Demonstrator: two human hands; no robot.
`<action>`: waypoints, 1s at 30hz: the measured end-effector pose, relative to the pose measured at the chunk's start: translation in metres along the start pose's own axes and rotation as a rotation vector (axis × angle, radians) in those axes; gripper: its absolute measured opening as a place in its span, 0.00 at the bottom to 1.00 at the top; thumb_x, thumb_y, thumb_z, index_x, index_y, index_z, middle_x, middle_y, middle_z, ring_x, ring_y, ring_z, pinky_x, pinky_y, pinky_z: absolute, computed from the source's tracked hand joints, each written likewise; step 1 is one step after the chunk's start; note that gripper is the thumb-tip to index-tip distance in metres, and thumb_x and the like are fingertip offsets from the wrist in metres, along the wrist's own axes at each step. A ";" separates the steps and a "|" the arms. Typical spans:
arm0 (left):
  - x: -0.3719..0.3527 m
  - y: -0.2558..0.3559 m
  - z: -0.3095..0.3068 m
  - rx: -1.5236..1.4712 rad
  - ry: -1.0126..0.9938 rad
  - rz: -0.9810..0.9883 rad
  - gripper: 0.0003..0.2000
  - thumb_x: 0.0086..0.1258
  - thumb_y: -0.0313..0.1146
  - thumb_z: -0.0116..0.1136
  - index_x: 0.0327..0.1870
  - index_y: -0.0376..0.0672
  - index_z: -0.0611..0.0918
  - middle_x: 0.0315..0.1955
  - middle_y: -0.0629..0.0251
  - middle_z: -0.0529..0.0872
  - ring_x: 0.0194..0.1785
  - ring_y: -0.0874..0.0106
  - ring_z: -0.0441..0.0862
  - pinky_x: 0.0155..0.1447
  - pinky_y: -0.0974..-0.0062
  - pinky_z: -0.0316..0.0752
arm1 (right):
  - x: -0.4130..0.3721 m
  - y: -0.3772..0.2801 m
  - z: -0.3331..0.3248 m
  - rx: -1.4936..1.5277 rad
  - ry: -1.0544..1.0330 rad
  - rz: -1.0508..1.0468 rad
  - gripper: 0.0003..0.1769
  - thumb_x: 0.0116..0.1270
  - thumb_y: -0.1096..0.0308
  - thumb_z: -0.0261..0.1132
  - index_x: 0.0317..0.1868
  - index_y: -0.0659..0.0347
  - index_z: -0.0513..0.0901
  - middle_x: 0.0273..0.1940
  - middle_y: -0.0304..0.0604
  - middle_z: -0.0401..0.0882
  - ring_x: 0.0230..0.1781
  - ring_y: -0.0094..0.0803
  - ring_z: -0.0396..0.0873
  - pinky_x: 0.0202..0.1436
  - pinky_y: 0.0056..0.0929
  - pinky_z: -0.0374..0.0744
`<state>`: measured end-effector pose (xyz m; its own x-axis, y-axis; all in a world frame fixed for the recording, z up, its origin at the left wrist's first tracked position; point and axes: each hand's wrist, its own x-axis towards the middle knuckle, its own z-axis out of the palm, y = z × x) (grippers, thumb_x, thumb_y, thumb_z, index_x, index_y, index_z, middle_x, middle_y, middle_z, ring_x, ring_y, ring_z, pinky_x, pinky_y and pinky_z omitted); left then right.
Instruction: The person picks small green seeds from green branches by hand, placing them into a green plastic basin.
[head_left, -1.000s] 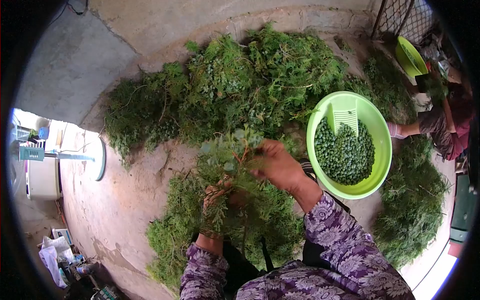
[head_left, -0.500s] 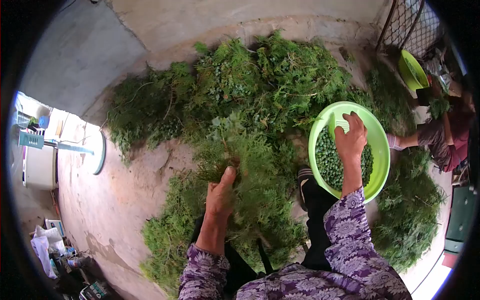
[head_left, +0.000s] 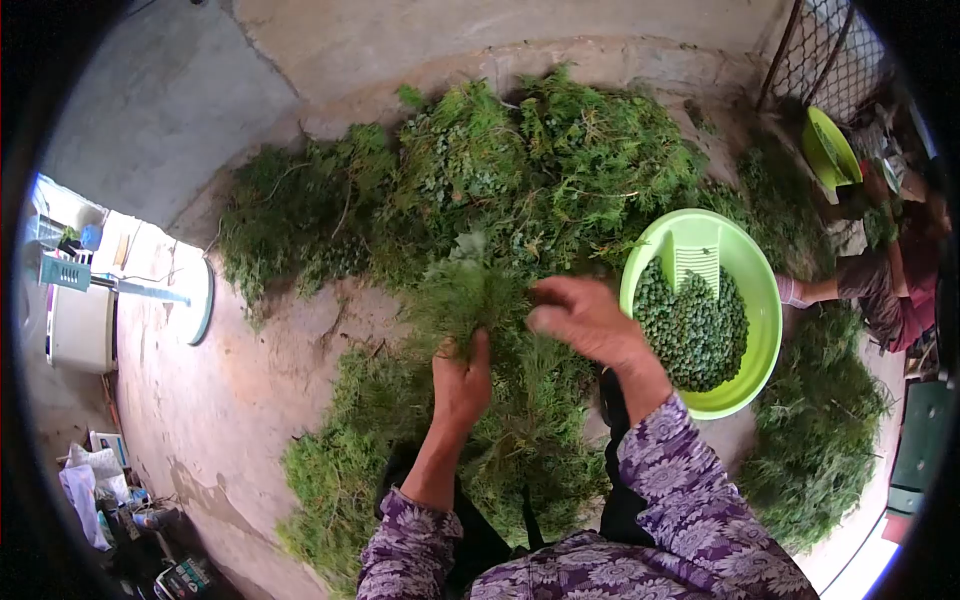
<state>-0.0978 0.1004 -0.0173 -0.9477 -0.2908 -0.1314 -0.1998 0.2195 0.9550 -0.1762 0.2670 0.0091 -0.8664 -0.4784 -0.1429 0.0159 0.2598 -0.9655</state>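
Note:
My left hand (head_left: pixel 461 388) is closed round a leafy evergreen branch (head_left: pixel 465 305), thumb uppermost, its feathery sprays rising above the fist. Just right of that branch is my right hand (head_left: pixel 592 325), fingers pointing left at the foliage and smeared by motion. A light-green plastic basin (head_left: pixel 764 330) with a ribbed washboard panel (head_left: pixel 697 262) stands to the right, beyond my right wrist. Small round green berries (head_left: pixel 690 330) cover much of its bottom.
Heaps of cut evergreen branches (head_left: pixel 560 165) lie along the wall, with more between my legs and at the right (head_left: pixel 815 440). Another person (head_left: pixel 900 280) sits at the far right near a second green basin (head_left: pixel 831 150). A white stand base (head_left: pixel 200 303) is at the left.
My right hand has left the basin and moved left to the branch, uncovering the washboard panel. My left hand has shifted slightly right, still holding the branch.

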 end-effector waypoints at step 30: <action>-0.003 0.017 -0.017 -0.561 -0.014 -0.572 0.18 0.57 0.39 0.62 0.44 0.37 0.79 0.38 0.67 0.80 0.42 0.75 0.74 0.47 0.73 0.68 | -0.008 0.008 0.042 0.637 0.049 0.343 0.24 0.53 0.63 0.65 0.49 0.65 0.72 0.50 0.41 0.70 0.43 0.26 0.71 0.50 0.26 0.71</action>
<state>-0.0942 0.0893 0.0033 -0.7397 -0.2042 -0.6412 -0.5046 -0.4621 0.7293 -0.1487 0.2379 -0.0069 -0.7815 -0.4159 -0.4651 0.5658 -0.1581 -0.8093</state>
